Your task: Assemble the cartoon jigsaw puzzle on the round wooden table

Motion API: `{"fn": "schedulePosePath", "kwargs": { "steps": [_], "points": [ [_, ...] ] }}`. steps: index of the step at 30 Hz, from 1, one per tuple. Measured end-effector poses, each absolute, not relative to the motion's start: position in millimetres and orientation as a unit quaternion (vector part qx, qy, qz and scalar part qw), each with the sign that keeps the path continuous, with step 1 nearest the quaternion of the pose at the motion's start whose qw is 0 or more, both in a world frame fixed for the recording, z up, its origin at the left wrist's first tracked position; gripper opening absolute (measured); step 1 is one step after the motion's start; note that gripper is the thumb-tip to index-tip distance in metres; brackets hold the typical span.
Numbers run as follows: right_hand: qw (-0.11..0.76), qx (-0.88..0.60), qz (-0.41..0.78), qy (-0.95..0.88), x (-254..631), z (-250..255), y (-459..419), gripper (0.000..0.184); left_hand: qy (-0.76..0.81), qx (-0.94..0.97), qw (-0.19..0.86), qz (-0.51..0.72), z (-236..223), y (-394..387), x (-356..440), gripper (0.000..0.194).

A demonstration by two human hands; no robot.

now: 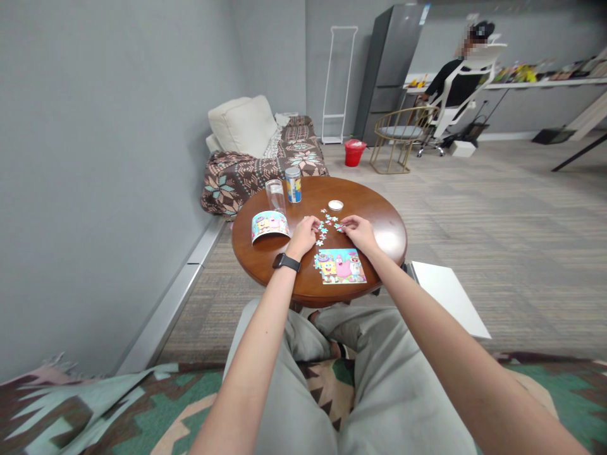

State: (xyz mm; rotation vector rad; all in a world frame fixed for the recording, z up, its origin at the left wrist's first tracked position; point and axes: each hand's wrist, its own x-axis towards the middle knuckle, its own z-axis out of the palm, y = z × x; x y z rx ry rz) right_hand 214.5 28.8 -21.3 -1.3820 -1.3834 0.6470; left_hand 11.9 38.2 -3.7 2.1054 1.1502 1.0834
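Note:
Loose jigsaw puzzle pieces (324,230) lie in a cluster on the round wooden table (256,265). My left hand (304,236), with a black watch on the wrist, is at the cluster's left side, fingers curled together; what they hold, if anything, is hidden. On the other side my right hand (360,232) pinches a small jigsaw piece (338,227) at its fingertips. Nearer to me lies a joined part of the puzzle (342,266), showing cartoon figures, its left edge uneven. A curved picture card (270,225) with similar figures stands left of my left hand.
Toward the table's back left stand a clear glass (275,195) and a picture tin (294,186). A round lid (336,205) lies behind the pieces. A white box-like surface (448,297) is low at the right. Farther off, a person sits in a white chair (467,79).

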Motion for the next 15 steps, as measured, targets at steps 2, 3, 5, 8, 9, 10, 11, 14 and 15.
{"fn": "schedulePosePath", "kwargs": {
  "steps": [2, 3, 5, 8, 9, 10, 11, 14, 15],
  "points": [
    [0.519, -0.573, 0.263, -0.577, 214, -21, 29, 0.016, 0.426, 0.773, 0.249, 0.398, -3, 38, 12, 0.032],
    [0.52, -0.573, 0.261, -0.578, 214, -21, 29, 0.016, 0.428, 0.773, 0.247, 0.398, -2, 37, 12, 0.032],
    [0.521, -0.571, 0.261, -0.578, 215, -21, 29, 0.017, 0.43, 0.775, 0.24, 0.395, 0, 36, 13, 0.032],
    [0.52, -0.567, 0.263, -0.581, 215, -23, 30, 0.017, 0.433, 0.786, 0.237, 0.372, 4, 32, 12, 0.031],
    [0.52, -0.566, 0.263, -0.583, 215, -23, 31, 0.017, 0.434, 0.79, 0.238, 0.361, 5, 32, 12, 0.03],
    [0.52, -0.565, 0.263, -0.585, 215, -24, 31, 0.018, 0.436, 0.794, 0.238, 0.351, 6, 31, 12, 0.029],
    [0.52, -0.565, 0.262, -0.585, 215, -25, 32, 0.018, 0.438, 0.797, 0.237, 0.342, 7, 30, 12, 0.028],
    [0.526, -0.565, 0.265, -0.578, 215, -25, 31, 0.021, 0.439, 0.807, 0.227, 0.323, 9, 27, 11, 0.025],
    [0.531, -0.563, 0.27, -0.573, 216, -24, 30, 0.021, 0.438, 0.81, 0.224, 0.32, 10, 26, 11, 0.025]
  ]
}}
